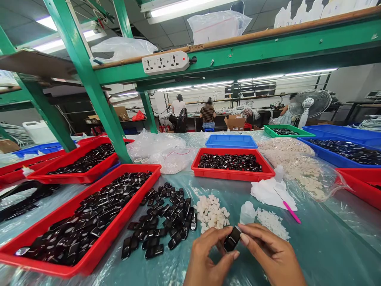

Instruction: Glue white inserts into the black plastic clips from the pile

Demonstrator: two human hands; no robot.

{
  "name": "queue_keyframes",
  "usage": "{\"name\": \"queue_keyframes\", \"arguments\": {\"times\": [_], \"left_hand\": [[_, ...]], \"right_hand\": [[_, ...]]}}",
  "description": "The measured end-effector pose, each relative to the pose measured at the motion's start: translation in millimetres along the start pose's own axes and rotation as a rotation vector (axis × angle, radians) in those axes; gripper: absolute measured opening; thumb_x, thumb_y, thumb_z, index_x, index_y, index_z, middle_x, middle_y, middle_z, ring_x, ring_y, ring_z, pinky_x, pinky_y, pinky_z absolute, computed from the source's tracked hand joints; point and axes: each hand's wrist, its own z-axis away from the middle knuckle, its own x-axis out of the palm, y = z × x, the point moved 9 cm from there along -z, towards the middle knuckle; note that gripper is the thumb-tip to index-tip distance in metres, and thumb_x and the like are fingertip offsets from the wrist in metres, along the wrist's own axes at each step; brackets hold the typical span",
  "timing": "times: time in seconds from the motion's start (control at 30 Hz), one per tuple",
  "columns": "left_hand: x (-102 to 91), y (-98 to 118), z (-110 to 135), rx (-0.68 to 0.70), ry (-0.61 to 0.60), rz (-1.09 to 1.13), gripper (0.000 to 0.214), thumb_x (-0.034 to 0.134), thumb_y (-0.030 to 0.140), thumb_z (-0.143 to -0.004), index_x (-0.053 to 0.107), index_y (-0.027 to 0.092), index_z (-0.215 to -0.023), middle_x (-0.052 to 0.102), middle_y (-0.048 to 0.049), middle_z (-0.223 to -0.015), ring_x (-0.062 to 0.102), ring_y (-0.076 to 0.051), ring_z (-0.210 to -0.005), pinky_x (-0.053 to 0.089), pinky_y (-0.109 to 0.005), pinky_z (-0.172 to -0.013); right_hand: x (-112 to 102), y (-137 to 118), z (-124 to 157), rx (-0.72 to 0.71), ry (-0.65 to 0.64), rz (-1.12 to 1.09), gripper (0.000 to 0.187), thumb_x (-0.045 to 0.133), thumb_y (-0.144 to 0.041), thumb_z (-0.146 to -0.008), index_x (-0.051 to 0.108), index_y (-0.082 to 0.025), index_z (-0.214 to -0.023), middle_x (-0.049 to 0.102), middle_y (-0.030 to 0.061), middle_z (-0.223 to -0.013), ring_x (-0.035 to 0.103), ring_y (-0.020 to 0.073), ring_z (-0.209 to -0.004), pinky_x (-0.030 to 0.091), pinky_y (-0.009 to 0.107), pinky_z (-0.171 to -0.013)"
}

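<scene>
Both of my hands meet at the bottom middle of the view over one small glossy black plastic piece (232, 238). My left hand (208, 258) pinches its lower left side with thumb and fingers. My right hand (272, 254) grips its upper right end with fingertips. Just beyond them lies a loose pile of the same black pieces (166, 218), a heap of small white pieces (212, 211), and a small clear bottle (247, 213).
A long red tray (125, 216) full of black pieces runs along the left. Another red tray (232, 174) stands at the middle back. A pink-handled tool (290, 210) lies on white cloth. Blue trays (342, 149), a bag of white pieces and green shelf posts surround the table. People work far behind.
</scene>
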Motion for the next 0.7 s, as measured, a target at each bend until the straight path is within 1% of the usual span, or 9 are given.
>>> {"name": "queue_keyframes", "arguments": {"times": [0.07, 0.2, 0.37, 0.57, 0.7], "left_hand": [[0.3, 2.5, -0.4, 0.032, -0.007, -0.021, 0.033, 0.071, 0.013, -0.07, 0.068, 0.019, -0.102, 0.073, -0.0076, -0.084, 0.063, -0.017, -0.066, 0.054, -0.026, -0.062], [0.8, 5.3, -0.5, 0.074, -0.023, -0.055, 0.032, 0.069, 0.011, -0.071, 0.067, 0.015, -0.103, 0.072, -0.0083, -0.08, 0.063, -0.016, -0.064, 0.053, -0.025, -0.059], [2.2, 7.9, 1.4, 0.1, -0.045, -0.051, 0.033, 0.068, 0.011, -0.072, 0.066, 0.015, -0.105, 0.071, -0.0089, -0.08, 0.063, -0.017, -0.066, 0.053, -0.026, -0.06], [1.7, 8.8, 0.1, 0.076, -0.048, -0.056, 0.036, 0.067, 0.01, -0.072, 0.065, 0.017, -0.108, 0.071, -0.0068, -0.081, 0.062, -0.016, -0.066, 0.053, -0.025, -0.062], [1.7, 7.4, -0.5, 0.05, -0.062, -0.037, 0.037, 0.067, 0.011, -0.072, 0.066, 0.019, -0.108, 0.071, -0.0069, -0.083, 0.062, -0.017, -0.068, 0.052, -0.027, -0.063]], "right_hand": [[0.6, 0.4, 0.4, 0.002, -0.001, -0.002, 0.017, 0.073, -0.035, -0.067, 0.077, -0.031, -0.083, 0.071, 0.0032, -0.078, 0.065, 0.0174, -0.073, 0.052, 0.02, -0.062], [1.7, 6.0, 2.2, 0.057, -0.006, -0.012, 0.018, 0.072, -0.037, -0.068, 0.077, -0.031, -0.084, 0.07, 0.0036, -0.078, 0.066, 0.018, -0.073, 0.052, 0.02, -0.059], [3.0, 6.3, 3.6, 0.048, -0.006, -0.023, 0.014, 0.072, -0.035, -0.068, 0.077, -0.029, -0.08, 0.068, 0.0025, -0.076, 0.064, 0.0164, -0.071, 0.052, 0.019, -0.06], [5.8, 11.7, 5.9, 0.136, 0.001, -0.087, 0.016, 0.071, -0.038, -0.069, 0.073, -0.027, -0.08, 0.071, 0.0009, -0.077, 0.066, 0.0151, -0.072, 0.052, 0.016, -0.064], [4.1, 8.1, 5.8, 0.122, 0.006, -0.058, 0.021, 0.071, -0.041, -0.068, 0.074, -0.025, -0.082, 0.072, 0.0024, -0.078, 0.067, 0.0165, -0.073, 0.053, 0.018, -0.065]]}}
